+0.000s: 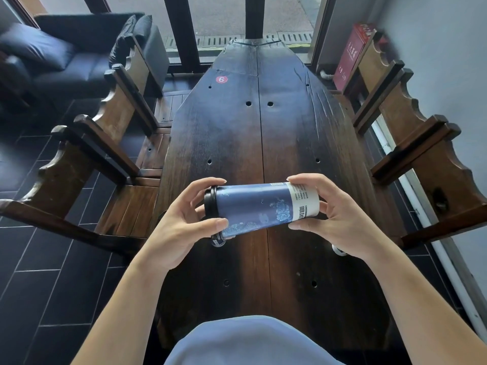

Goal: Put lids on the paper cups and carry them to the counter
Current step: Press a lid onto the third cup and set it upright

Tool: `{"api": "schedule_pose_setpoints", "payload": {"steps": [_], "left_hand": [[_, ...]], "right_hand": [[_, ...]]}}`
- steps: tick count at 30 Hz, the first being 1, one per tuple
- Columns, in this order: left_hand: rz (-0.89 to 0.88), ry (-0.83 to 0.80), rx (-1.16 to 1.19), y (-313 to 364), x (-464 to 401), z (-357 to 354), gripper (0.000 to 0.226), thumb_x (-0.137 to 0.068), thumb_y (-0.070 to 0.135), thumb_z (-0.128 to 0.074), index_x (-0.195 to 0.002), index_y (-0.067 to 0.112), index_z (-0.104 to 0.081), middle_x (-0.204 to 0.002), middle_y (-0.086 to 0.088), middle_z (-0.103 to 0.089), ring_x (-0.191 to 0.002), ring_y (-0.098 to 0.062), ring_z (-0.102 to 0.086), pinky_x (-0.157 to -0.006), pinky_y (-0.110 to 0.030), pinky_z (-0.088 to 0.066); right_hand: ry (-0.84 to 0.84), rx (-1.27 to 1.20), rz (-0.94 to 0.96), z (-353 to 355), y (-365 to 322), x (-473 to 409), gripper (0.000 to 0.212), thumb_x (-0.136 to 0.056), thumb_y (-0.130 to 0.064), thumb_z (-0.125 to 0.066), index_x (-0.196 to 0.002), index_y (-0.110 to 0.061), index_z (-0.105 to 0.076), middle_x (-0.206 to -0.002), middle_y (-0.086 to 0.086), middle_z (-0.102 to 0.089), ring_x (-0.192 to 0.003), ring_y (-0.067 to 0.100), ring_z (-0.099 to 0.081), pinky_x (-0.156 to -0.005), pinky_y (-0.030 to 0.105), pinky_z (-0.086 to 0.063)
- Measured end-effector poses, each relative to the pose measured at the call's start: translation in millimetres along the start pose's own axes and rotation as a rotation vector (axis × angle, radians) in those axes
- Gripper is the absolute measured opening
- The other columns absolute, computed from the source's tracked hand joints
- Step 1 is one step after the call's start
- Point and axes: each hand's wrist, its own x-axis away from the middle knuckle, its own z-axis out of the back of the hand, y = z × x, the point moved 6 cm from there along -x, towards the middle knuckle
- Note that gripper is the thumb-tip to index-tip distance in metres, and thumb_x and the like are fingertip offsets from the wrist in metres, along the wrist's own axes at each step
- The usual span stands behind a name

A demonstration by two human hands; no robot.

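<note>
A blue paper cup with a white base band lies sideways in the air above the dark wooden table. A black lid caps its left end. My left hand grips the lid end, thumb below and fingers over the rim. My right hand holds the white base end. Below the hands, parts of two other cups peek out on the table: one under the held cup, another behind my right wrist, both mostly hidden.
Wooden chairs line the left side and more chairs the right. A dark sofa stands at the far left, a red box at the far right. A red sticker marked 6 is on the table's far end.
</note>
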Motion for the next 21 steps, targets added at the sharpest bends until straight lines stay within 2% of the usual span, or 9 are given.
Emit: {"api": "schedule_pose_setpoints", "payload": {"steps": [3, 6, 8, 11, 14, 16, 18, 21], "left_hand": [[-0.025, -0.039, -0.03, 3.1, 3.0, -2.6, 0.076, -0.067, 0.011, -0.085, -0.137, 0.03, -0.062, -0.143, -0.008, -0.059, -0.124, -0.03, -0.061, -0.101, -0.055, -0.055], [-0.075, -0.033, -0.065, 9.5, 5.9, -5.7, 0.075, -0.066, 0.008, -0.086, -0.135, 0.026, -0.063, -0.145, -0.01, -0.056, -0.124, -0.029, -0.059, -0.085, -0.045, -0.06], [-0.084, -0.018, -0.074, 10.8, 6.5, -6.0, 0.069, -0.067, 0.01, -0.087, -0.132, 0.024, -0.065, -0.142, -0.012, -0.058, -0.121, -0.028, -0.061, -0.081, -0.04, -0.059], [-0.065, 0.007, -0.056, 7.4, 5.4, -4.5, 0.067, -0.068, 0.011, -0.086, -0.13, 0.025, -0.066, -0.139, -0.011, -0.062, -0.119, -0.028, -0.064, -0.089, -0.046, -0.058], [-0.061, 0.008, -0.056, 6.1, 6.2, -4.2, 0.069, -0.068, 0.012, -0.086, -0.132, 0.026, -0.065, -0.139, -0.01, -0.062, -0.121, -0.031, -0.063, -0.095, -0.052, -0.057], [-0.074, -0.023, -0.081, 8.7, 8.6, -7.3, 0.072, -0.068, 0.011, -0.087, -0.134, 0.03, -0.064, -0.146, -0.006, -0.058, -0.128, -0.03, -0.06, -0.095, -0.047, -0.058], [-0.112, -0.052, -0.129, 12.6, 11.0, -11.5, 0.073, -0.068, 0.006, -0.087, -0.132, 0.034, -0.066, -0.155, 0.002, -0.051, -0.138, -0.024, -0.053, -0.095, -0.034, -0.057], [-0.154, -0.062, -0.151, 15.2, 12.5, -15.8, 0.065, -0.068, -0.01, -0.083, -0.118, 0.032, -0.074, -0.156, 0.0, -0.048, -0.137, -0.022, -0.052, -0.09, -0.028, -0.056]], "right_hand": [[-0.01, -0.046, -0.027, 1.4, 4.3, 1.0, 0.071, -0.077, -0.009, -0.086, -0.135, -0.035, -0.055, -0.128, -0.011, -0.058, -0.129, 0.018, -0.051, -0.097, 0.035, -0.057], [-0.021, -0.083, -0.07, 1.1, 7.4, 3.8, 0.071, -0.074, -0.02, -0.086, -0.135, -0.039, -0.055, -0.126, -0.015, -0.058, -0.13, 0.016, -0.052, -0.098, 0.037, -0.057], [-0.032, -0.065, -0.074, -0.3, 6.8, 4.8, 0.074, -0.077, -0.015, -0.087, -0.137, -0.04, -0.052, -0.13, -0.017, -0.056, -0.132, 0.013, -0.05, -0.099, 0.035, -0.057], [-0.04, -0.033, -0.053, -1.6, 3.6, 4.2, 0.078, -0.078, -0.008, -0.086, -0.139, -0.039, -0.05, -0.142, -0.018, -0.05, -0.137, 0.012, -0.046, -0.103, 0.033, -0.053], [-0.034, -0.04, -0.039, -1.8, 2.5, 3.5, 0.071, -0.078, -0.006, -0.085, -0.133, -0.039, -0.054, -0.136, -0.014, -0.055, -0.131, 0.013, -0.051, -0.099, 0.03, -0.055], [-0.037, -0.065, -0.046, -1.6, 3.3, 3.7, 0.068, -0.078, -0.008, -0.085, -0.131, -0.038, -0.056, -0.13, -0.009, -0.059, -0.126, 0.015, -0.056, -0.096, 0.03, -0.057], [-0.05, -0.104, -0.059, -1.6, 4.2, 4.2, 0.067, -0.077, -0.011, -0.085, -0.132, -0.036, -0.057, -0.127, -0.007, -0.061, -0.123, 0.016, -0.059, -0.095, 0.031, -0.058], [-0.068, -0.13, -0.06, -1.9, 4.0, 5.2, 0.068, -0.076, -0.016, -0.085, -0.134, -0.036, -0.056, -0.127, -0.008, -0.062, -0.123, 0.016, -0.06, -0.096, 0.033, -0.058]]}}
